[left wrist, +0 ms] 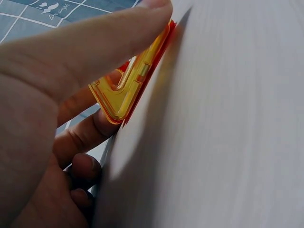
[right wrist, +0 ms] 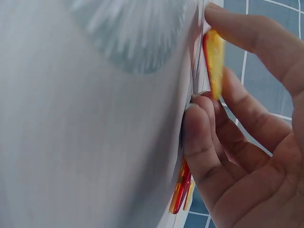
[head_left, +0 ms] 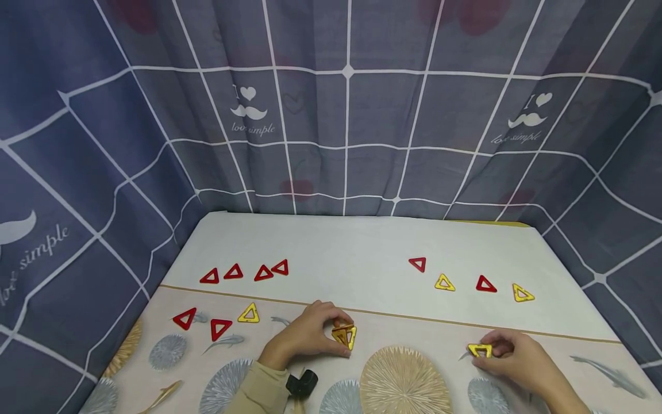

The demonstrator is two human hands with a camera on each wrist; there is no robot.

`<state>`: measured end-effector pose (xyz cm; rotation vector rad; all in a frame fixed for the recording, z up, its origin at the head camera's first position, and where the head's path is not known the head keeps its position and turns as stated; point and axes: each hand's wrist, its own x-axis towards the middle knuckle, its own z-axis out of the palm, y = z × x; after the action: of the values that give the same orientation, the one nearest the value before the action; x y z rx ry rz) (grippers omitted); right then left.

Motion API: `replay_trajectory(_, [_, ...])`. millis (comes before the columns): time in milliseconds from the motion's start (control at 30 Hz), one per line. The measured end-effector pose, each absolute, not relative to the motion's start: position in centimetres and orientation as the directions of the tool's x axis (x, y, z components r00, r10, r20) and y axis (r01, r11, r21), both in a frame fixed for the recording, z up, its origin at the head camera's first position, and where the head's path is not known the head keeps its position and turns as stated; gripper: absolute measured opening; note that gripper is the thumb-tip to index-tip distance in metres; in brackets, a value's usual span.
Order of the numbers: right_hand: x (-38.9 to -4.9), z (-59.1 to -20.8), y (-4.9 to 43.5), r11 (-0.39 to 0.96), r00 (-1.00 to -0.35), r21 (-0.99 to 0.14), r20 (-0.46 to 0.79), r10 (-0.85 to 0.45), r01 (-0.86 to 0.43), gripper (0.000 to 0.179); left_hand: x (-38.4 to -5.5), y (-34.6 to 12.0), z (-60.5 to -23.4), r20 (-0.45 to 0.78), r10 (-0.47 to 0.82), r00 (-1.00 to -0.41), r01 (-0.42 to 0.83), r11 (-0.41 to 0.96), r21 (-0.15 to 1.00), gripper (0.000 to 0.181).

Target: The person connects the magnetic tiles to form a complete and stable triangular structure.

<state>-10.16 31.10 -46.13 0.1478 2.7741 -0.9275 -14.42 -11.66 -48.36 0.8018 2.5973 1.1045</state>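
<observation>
My left hand (head_left: pixel 310 333) pinches a yellow triangular tile (head_left: pixel 351 336) at the middle of the table's near part. In the left wrist view, the yellow tile (left wrist: pixel 118 95) has a hollow centre and a red edge shows along it; the thumb (left wrist: pixel 95 45) covers its upper part. Further right, my right hand (head_left: pixel 517 359) holds another yellow triangular tile (head_left: pixel 480 350) between thumb and fingers, just above the patterned cloth. The right wrist view shows that tile (right wrist: pixel 215 61) nearly edge-on and blurred, with red along one side.
Several red triangular tiles (head_left: pixel 209 276) lie at the left, with a yellow one (head_left: pixel 249 313) near them. Red (head_left: pixel 485 284) and yellow tiles (head_left: pixel 522 293) lie at the back right on the white surface (head_left: pixel 351 259). A grey checked curtain (head_left: pixel 310 115) encloses the table.
</observation>
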Motion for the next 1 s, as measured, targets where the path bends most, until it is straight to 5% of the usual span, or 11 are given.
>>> replay_trajectory(633, [-11.1,-44.9,25.8,0.598,-0.994,-0.799,-0.104,-0.04,0.059,0.045,-14.5,-11.6,-48.4,0.026,0.556,-0.831,0.403,0.568,0.718,0.051])
replay_trajectory(1000, [-12.0,-45.6,21.1,0.557,-0.976,-0.828,-0.061,-0.207,-0.067,0.039,-14.4,-11.8,-48.4,0.017,0.556,-0.831,0.395,0.569,0.721,0.052])
